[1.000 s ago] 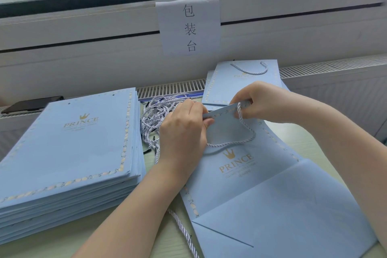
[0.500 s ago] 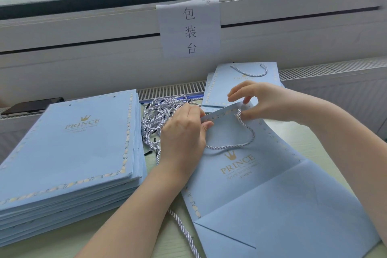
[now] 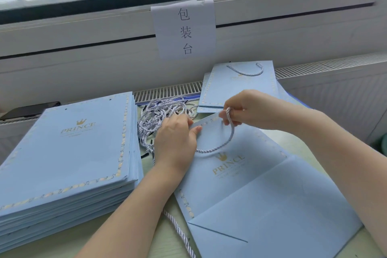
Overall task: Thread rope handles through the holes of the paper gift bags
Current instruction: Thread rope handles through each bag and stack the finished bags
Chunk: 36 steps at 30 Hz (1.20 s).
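Surroundings, noted first. Tall stack of flat bags (image 3: 69, 153) on the left of the table (image 3: 167, 243): pale blue matte paper, gold scalloped border, gold crown and "PRINCE" print, two punched holes along the far edge of the top sheet. Stack edges slightly fanned. Between the stack and the work area, a tangled heap of cords (image 3: 165, 111), twisted white-and-grey, with short dark tips. The heap is partly covered by the left hand. One loose cord (image 3: 178, 230) trails off the near table edge beside the left forearm.

Far right: a small pile of finished bags (image 3: 236, 88), the top one carrying a curved rope loop, leaning toward a slatted vent grille (image 3: 167, 90). A dark phone (image 3: 29, 109) lies on the ledge at far left. A white paper sign (image 3: 184, 29) with three handwritten characters is taped below the window.

Work piece: gift bag (image 3: 261, 190), lying flat in front of the person, open edge away, folded bottom flap nearest. Its upper edge is lifted slightly off the table.

Left hand (image 3: 176, 142): thumb and fingers pinch the bag's top edge at its left corner; fingertips hidden under the paper.

Right hand (image 3: 251, 111): fingers curled, pinching the rope handle (image 3: 228, 136) at the bag's rim. The rope hangs in a slack curve across the bag face toward the left hand. Whether its end has passed through the hole cannot be seen.
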Motion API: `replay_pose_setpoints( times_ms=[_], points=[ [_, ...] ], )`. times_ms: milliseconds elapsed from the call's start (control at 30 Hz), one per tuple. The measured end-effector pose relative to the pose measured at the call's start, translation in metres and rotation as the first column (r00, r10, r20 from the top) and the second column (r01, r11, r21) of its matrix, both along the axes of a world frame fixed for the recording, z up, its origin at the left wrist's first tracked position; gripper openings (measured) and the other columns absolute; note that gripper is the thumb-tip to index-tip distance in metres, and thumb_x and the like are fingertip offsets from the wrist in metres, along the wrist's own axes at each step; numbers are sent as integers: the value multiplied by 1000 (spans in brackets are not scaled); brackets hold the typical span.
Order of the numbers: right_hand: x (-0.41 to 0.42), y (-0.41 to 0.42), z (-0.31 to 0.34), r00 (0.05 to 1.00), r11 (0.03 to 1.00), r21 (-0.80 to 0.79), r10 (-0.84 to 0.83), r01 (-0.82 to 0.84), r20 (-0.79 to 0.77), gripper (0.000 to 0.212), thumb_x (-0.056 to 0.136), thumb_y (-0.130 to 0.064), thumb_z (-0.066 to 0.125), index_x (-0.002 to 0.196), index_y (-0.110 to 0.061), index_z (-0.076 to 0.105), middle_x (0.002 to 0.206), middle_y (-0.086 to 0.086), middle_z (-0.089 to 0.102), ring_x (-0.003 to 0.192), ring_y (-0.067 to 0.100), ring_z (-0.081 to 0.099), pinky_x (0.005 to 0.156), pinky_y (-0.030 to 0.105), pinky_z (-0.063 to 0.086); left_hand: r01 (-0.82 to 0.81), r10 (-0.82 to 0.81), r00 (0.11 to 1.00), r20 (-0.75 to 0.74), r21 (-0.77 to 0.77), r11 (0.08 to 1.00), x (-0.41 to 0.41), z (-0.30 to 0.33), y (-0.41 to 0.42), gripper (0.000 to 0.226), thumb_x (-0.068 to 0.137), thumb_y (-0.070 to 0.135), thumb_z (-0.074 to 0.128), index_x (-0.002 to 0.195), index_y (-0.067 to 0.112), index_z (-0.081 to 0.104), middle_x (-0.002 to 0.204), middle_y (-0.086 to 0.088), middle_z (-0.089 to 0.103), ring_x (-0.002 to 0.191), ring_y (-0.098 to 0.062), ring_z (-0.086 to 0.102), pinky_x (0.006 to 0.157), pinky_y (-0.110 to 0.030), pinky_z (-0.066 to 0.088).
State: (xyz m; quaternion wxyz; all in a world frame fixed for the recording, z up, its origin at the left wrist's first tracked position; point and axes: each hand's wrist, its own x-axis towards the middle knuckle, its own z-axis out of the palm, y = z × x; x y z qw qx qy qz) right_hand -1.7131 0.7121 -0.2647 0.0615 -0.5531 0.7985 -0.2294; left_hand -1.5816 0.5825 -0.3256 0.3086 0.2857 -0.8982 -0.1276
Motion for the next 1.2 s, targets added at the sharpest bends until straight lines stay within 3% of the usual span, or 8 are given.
replay_pose_setpoints(
  times_ms=[200, 333, 433, 600, 767, 967, 1100, 1200],
  points=[
    [-6, 2, 7, 993, 970, -239, -21, 48, 117, 15, 95, -15, 52, 105, -18, 63, 89, -3, 63, 82, 13, 59, 57, 10, 40, -50, 53, 995, -82, 40, 998, 2, 3, 4, 20, 95, 29, 51, 104, 11, 55, 106, -4, 56, 102, -23, 49, 82, -32, 32],
    [-19, 10, 6, 965, 966, 52, -255, 252, 60, 56, 91, -40, 56, 140, -21, 35, 126, -2, 50, 103, 14, 49, 80, 22, 36, -91, 91, 975, -203, 11, 996, 3, 6, 5, 19, 94, 26, 54, 100, 8, 56, 101, -6, 57, 97, -27, 50, 83, -36, 34],
    [-19, 18, 10, 935, 936, 262, -291, 235, 202, 39, 90, -42, 58, 124, -24, 47, 109, -4, 62, 83, 13, 58, 68, 24, 44, -108, 103, 959, -263, -5, 994, 3, 8, 5, 16, 92, 21, 58, 99, 6, 58, 99, -7, 60, 96, -28, 51, 82, -35, 33],
    [-30, 17, 10, 875, 959, 31, -272, 283, 401, 13, 92, -28, 59, 96, -17, 67, 87, 10, 71, 58, 12, 59, 50, 20, 43, -59, 44, 955, -293, -42, 997, 3, 11, 5, 26, 90, 9, 57, 116, 6, 55, 113, -9, 59, 107, -29, 49, 89, -34, 33],
    [-42, 27, 19, 781, 788, -358, -234, 502, 579, 13, 93, -19, 59, 97, -10, 67, 71, 0, 65, 43, -1, 55, 42, 11, 43, 2, -10, 938, -346, -22, 1000, 4, 19, 7, 37, 91, 12, 56, 127, 4, 50, 126, -11, 52, 120, -27, 43, 102, -33, 30],
    [-57, 29, 16, 724, 581, -502, -238, 641, 648, 12, 95, -16, 55, 101, -10, 63, 78, -2, 64, 55, 2, 60, 50, 12, 49, 231, -59, 888, -455, 332, 915, 3, 23, 2, 22, 96, 14, 51, 117, 15, 55, 119, -1, 56, 103, -12, 56, 84, -15, 43],
    [-62, 30, 13, 636, 421, -519, -210, 744, 743, 17, 96, -12, 52, 109, -6, 59, 84, 1, 61, 64, 6, 54, 49, 11, 46, 242, -272, 932, -241, -148, 959, 2, 11, 6, 52, 93, 49, 42, 121, 8, 58, 123, -8, 55, 119, -28, 49, 102, -33, 34],
    [-66, 28, 10, 565, 368, -476, -183, 798, 805, 25, 94, -10, 54, 117, -2, 56, 97, 9, 59, 65, 10, 53, 51, 18, 46, 391, -367, 917, 153, -175, 903, 4, 11, 16, 108, 66, 90, 11, 144, 19, 36, 150, -8, 30, 142, -25, 15, 115, -52, 13]
  ],
)
